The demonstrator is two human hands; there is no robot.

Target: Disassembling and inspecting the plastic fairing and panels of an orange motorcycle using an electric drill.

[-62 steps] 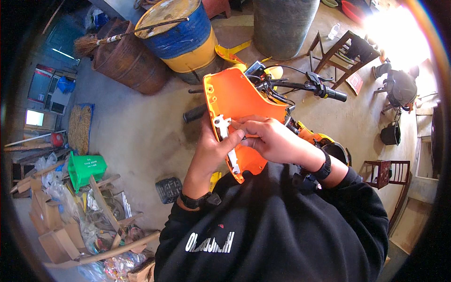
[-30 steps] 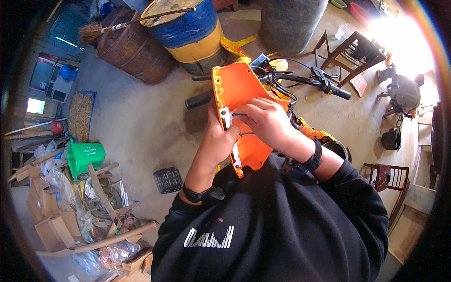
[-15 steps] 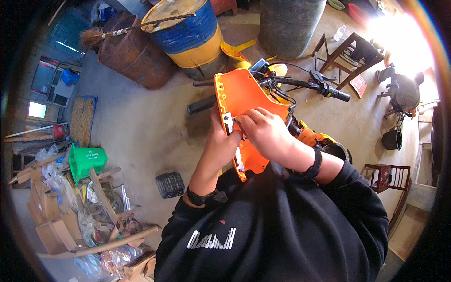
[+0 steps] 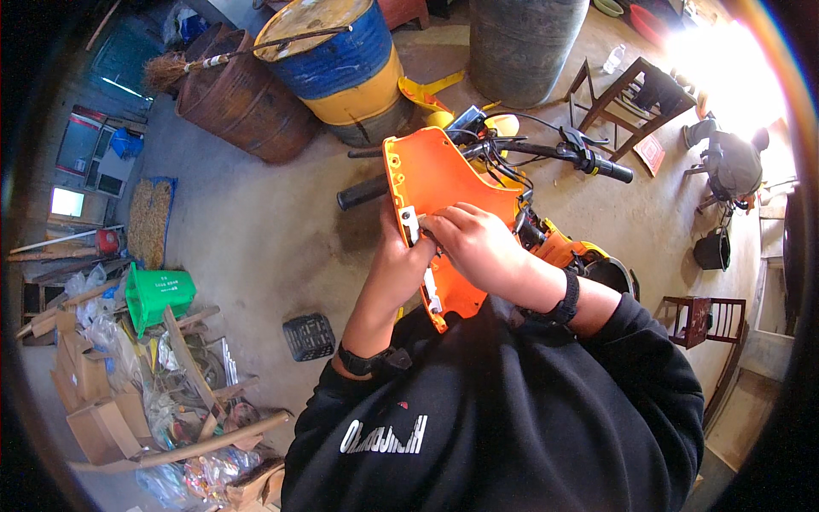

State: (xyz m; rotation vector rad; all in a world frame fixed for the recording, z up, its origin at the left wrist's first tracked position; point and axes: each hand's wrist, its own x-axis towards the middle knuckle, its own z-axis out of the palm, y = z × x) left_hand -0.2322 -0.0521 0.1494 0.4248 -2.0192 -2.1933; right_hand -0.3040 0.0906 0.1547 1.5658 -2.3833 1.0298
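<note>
An orange curved plastic panel [image 4: 452, 179] stands in front of me, with a white strip [image 4: 431, 290] along its left edge. My left hand [image 4: 397, 260] grips that edge from the outside, thumb over the strip. My right hand [image 4: 467, 247] is closed, fingertips pinched at the strip's upper part beside my left thumb; whatever they hold is hidden. Just beyond the panel is a yellow vehicle [image 4: 561, 247] with a black handlebar [image 4: 554, 152], cables and grips.
Behind the vehicle stand a blue-and-yellow drum [image 4: 333, 68], rusty drum [image 4: 239, 111] and grey drum [image 4: 525, 43]. Right are a wooden chair [image 4: 640, 102], grey bundled shape [image 4: 734, 162] and black bucket [image 4: 712, 252]. Left are a green bin [image 4: 158, 294], cardboard scraps [image 4: 102, 427] and black crate [image 4: 309, 334].
The panel and both hands have shifted slightly right in view since the earliest frame. My right fingers have curled closer onto the upper white strip.
</note>
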